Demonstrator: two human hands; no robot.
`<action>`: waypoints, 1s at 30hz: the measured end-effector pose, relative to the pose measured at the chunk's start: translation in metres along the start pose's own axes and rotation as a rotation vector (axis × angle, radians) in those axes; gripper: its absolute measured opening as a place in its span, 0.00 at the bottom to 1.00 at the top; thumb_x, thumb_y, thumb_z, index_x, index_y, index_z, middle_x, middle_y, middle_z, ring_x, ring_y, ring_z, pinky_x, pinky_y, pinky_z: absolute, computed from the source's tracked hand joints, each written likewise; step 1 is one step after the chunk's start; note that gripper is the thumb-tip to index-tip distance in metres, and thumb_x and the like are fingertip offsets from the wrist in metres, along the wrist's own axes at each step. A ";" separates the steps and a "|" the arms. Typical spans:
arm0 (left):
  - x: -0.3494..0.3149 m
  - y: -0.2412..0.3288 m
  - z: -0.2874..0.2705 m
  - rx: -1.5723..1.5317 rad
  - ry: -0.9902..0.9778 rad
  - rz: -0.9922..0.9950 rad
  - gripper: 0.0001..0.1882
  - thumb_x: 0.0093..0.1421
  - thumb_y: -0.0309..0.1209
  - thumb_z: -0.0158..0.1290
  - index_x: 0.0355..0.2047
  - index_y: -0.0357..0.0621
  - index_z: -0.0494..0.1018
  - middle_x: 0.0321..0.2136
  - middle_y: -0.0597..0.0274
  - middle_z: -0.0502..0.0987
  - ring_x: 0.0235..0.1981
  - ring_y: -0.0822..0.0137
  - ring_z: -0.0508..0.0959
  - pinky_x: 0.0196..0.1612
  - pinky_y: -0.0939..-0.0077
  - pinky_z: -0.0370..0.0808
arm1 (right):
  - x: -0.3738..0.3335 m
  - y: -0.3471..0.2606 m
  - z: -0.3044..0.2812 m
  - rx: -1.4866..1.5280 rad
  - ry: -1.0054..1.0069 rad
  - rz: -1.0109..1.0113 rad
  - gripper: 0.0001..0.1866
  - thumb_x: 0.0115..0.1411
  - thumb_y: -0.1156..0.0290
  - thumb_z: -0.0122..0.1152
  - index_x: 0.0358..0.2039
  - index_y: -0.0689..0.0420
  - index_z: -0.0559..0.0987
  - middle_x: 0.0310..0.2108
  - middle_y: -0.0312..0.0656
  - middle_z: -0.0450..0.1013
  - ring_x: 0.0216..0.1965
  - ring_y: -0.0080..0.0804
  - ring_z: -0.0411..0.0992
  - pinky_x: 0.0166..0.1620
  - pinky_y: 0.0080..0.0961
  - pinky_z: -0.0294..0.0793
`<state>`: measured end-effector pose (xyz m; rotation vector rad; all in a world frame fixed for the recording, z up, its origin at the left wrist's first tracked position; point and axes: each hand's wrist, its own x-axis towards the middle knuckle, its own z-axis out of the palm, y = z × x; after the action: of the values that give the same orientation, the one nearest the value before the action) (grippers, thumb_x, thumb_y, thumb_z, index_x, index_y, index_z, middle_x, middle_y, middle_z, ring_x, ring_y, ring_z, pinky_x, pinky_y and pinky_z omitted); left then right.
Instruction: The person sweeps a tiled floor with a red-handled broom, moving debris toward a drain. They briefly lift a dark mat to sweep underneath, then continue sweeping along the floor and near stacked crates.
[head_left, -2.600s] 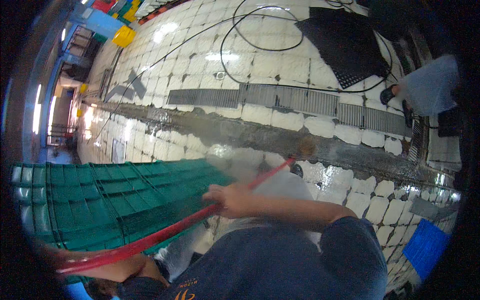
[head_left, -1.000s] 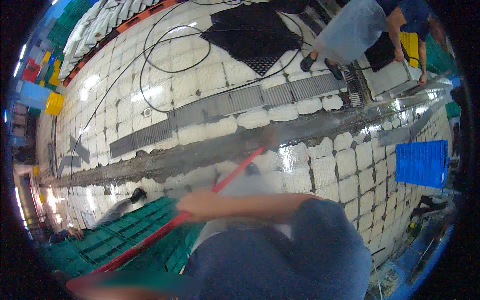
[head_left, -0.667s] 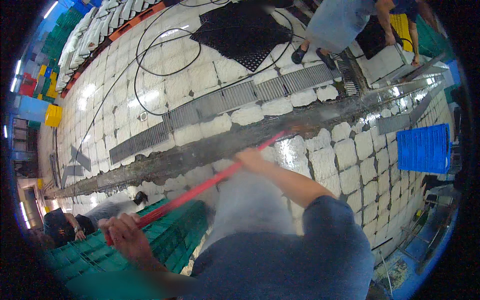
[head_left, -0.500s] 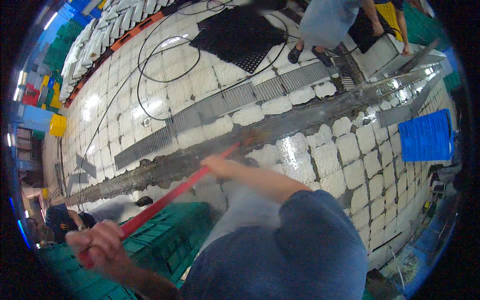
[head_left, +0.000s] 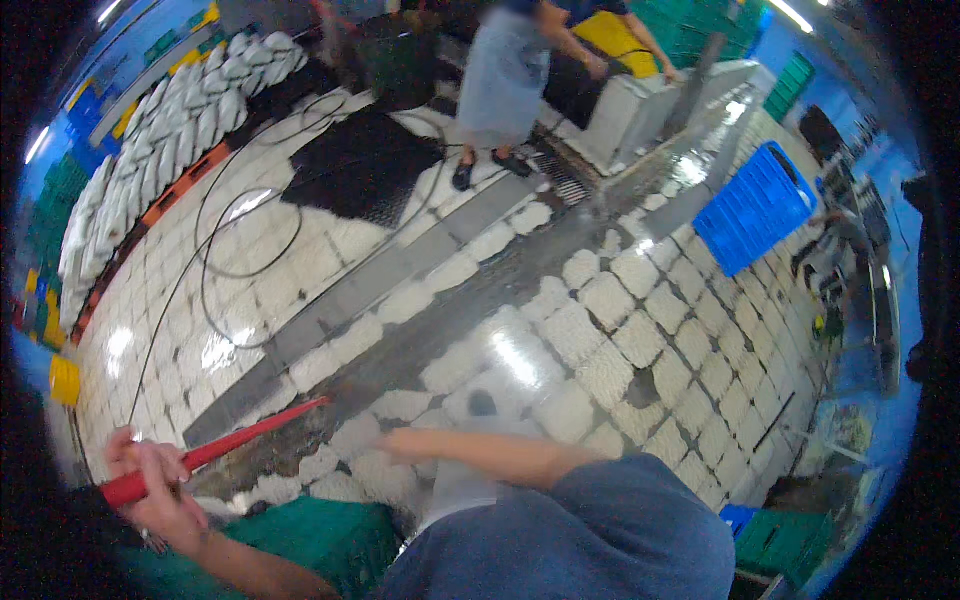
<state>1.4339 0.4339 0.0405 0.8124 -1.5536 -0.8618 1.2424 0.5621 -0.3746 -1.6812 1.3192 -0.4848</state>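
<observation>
My left hand (head_left: 165,490) is closed round a long red pole (head_left: 240,437) near its thick end, at the lower left. The pole slants up and away over the wet floor channel (head_left: 400,345), and its far end looks narrow and smeared. My right hand (head_left: 400,446) is to the right of the pole and apart from it, above the pale floor tiles. Motion blurs its fingers, so their pose is unclear. Below my left forearm stands a green plastic crate (head_left: 335,540).
A blue crate (head_left: 755,210) stands to the right on the tiles. Black mats (head_left: 365,165) and a dark looping hose (head_left: 205,235) lie ahead. Metal gratings (head_left: 385,270) line the channel. A person in a pale apron (head_left: 505,85) stands beyond. White sacks (head_left: 170,150) are stacked far left.
The view has swung to the right. My right hand has come off the red pole. My left hand still grips it, and the pole now lies lower and flatter across the view.
</observation>
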 end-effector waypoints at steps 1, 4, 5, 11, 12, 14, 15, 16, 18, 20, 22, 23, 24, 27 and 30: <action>-0.003 -0.024 0.002 -0.109 -0.042 -0.095 0.12 0.68 0.23 0.49 0.51 0.36 0.66 0.22 0.68 0.62 0.22 0.76 0.64 0.31 0.78 0.65 | -0.034 0.034 0.004 0.012 -0.065 0.169 0.19 0.54 0.65 0.60 0.45 0.59 0.80 0.41 0.58 0.78 0.44 0.56 0.77 0.48 0.52 0.75; -0.033 -0.075 -0.004 -0.147 0.129 -0.174 0.10 0.68 0.25 0.50 0.49 0.38 0.68 0.23 0.69 0.63 0.24 0.75 0.63 0.35 0.78 0.66 | -0.203 0.138 0.029 -0.172 0.385 0.475 0.18 0.56 0.58 0.59 0.41 0.59 0.80 0.42 0.56 0.78 0.46 0.57 0.76 0.48 0.51 0.73; -0.045 -0.086 -0.007 -0.069 0.157 -0.164 0.09 0.68 0.25 0.49 0.48 0.39 0.69 0.23 0.69 0.63 0.24 0.75 0.63 0.35 0.78 0.67 | -0.259 0.167 0.035 -0.044 0.460 0.762 0.21 0.57 0.54 0.60 0.42 0.58 0.81 0.44 0.55 0.78 0.47 0.56 0.75 0.50 0.51 0.73; -0.118 -0.119 0.013 -0.013 0.144 -0.239 0.08 0.66 0.30 0.51 0.40 0.38 0.72 0.19 0.66 0.65 0.19 0.73 0.65 0.26 0.75 0.65 | -0.529 0.219 0.079 0.176 1.290 1.487 0.21 0.53 0.55 0.63 0.36 0.62 0.84 0.36 0.59 0.79 0.42 0.55 0.79 0.46 0.48 0.77; -0.125 -0.121 0.026 0.061 0.069 -0.201 0.11 0.65 0.31 0.52 0.41 0.34 0.73 0.18 0.61 0.69 0.18 0.68 0.68 0.22 0.70 0.66 | -0.553 0.216 0.086 0.188 1.363 1.430 0.20 0.53 0.55 0.63 0.36 0.61 0.84 0.36 0.59 0.80 0.41 0.55 0.79 0.46 0.47 0.77; -0.138 -0.115 0.057 0.091 0.070 -0.177 0.09 0.62 0.26 0.56 0.39 0.33 0.72 0.19 0.62 0.69 0.19 0.70 0.67 0.22 0.72 0.65 | -0.599 0.205 0.110 0.247 1.496 1.421 0.19 0.53 0.56 0.63 0.35 0.60 0.84 0.34 0.58 0.80 0.40 0.55 0.79 0.45 0.46 0.78; -0.146 -0.107 0.075 -0.150 0.086 -0.153 0.09 0.61 0.27 0.58 0.38 0.35 0.72 0.19 0.63 0.68 0.19 0.70 0.66 0.22 0.74 0.65 | -0.614 0.200 0.124 0.096 1.370 1.429 0.19 0.56 0.55 0.61 0.36 0.59 0.84 0.32 0.56 0.80 0.38 0.55 0.80 0.44 0.45 0.78; -0.154 -0.094 0.097 0.013 0.007 -0.074 0.08 0.61 0.27 0.58 0.37 0.36 0.73 0.20 0.63 0.68 0.19 0.70 0.66 0.22 0.74 0.64 | -0.627 0.199 0.137 0.083 1.347 1.370 0.19 0.56 0.54 0.60 0.36 0.59 0.84 0.31 0.56 0.80 0.37 0.54 0.80 0.44 0.45 0.78; -0.174 -0.053 0.140 0.360 -0.133 0.090 0.07 0.61 0.27 0.59 0.36 0.37 0.73 0.20 0.64 0.68 0.19 0.71 0.65 0.22 0.75 0.64 | -0.654 0.196 0.168 0.111 1.203 1.355 0.20 0.58 0.53 0.58 0.35 0.58 0.84 0.30 0.55 0.80 0.36 0.54 0.80 0.44 0.44 0.78; -0.216 -0.002 0.190 -0.113 -0.297 -0.092 0.04 0.68 0.29 0.51 0.39 0.43 0.70 0.18 0.73 0.61 0.18 0.81 0.60 0.23 0.83 0.59 | -0.670 0.185 0.222 0.300 1.319 1.274 0.22 0.59 0.52 0.57 0.33 0.59 0.84 0.28 0.54 0.80 0.35 0.53 0.80 0.45 0.44 0.78; -0.255 0.057 0.242 -0.150 -0.459 -0.015 0.03 0.68 0.29 0.50 0.40 0.44 0.70 0.18 0.75 0.61 0.17 0.83 0.58 0.20 0.83 0.53 | -0.702 0.185 0.267 0.446 1.327 1.292 0.22 0.59 0.51 0.56 0.32 0.59 0.84 0.27 0.53 0.80 0.35 0.51 0.80 0.44 0.45 0.78; -0.274 0.086 0.265 -0.175 -0.541 -0.016 0.04 0.68 0.29 0.50 0.40 0.44 0.70 0.18 0.76 0.60 0.16 0.83 0.57 0.19 0.83 0.53 | -0.707 0.188 0.293 0.487 1.289 1.307 0.23 0.59 0.51 0.55 0.31 0.59 0.84 0.27 0.52 0.80 0.34 0.50 0.80 0.44 0.45 0.78; -0.291 0.114 0.287 -0.200 -0.620 -0.012 0.04 0.68 0.29 0.50 0.40 0.44 0.70 0.17 0.77 0.60 0.16 0.83 0.57 0.19 0.83 0.53 | -0.713 0.192 0.318 0.546 1.229 1.346 0.23 0.60 0.51 0.55 0.31 0.59 0.84 0.27 0.52 0.80 0.34 0.49 0.80 0.43 0.45 0.78; -0.325 0.179 0.336 -0.241 -0.808 0.009 0.03 0.69 0.28 0.48 0.39 0.43 0.69 0.15 0.77 0.59 0.13 0.83 0.56 0.17 0.83 0.51 | -0.724 0.193 0.406 0.370 1.247 1.374 0.23 0.59 0.51 0.55 0.29 0.59 0.84 0.26 0.52 0.80 0.32 0.46 0.81 0.42 0.45 0.78; -0.347 0.222 0.384 -0.317 -0.965 -0.011 0.02 0.69 0.27 0.47 0.38 0.43 0.69 0.14 0.76 0.60 0.12 0.84 0.56 0.15 0.83 0.49 | -0.740 0.189 0.458 0.846 1.312 1.576 0.20 0.59 0.54 0.56 0.29 0.60 0.84 0.23 0.50 0.79 0.32 0.48 0.80 0.43 0.46 0.78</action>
<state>1.0914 0.8798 0.0238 0.1390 -2.1322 -1.5956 1.2272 1.4238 -0.5996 0.7967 2.2736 -0.9143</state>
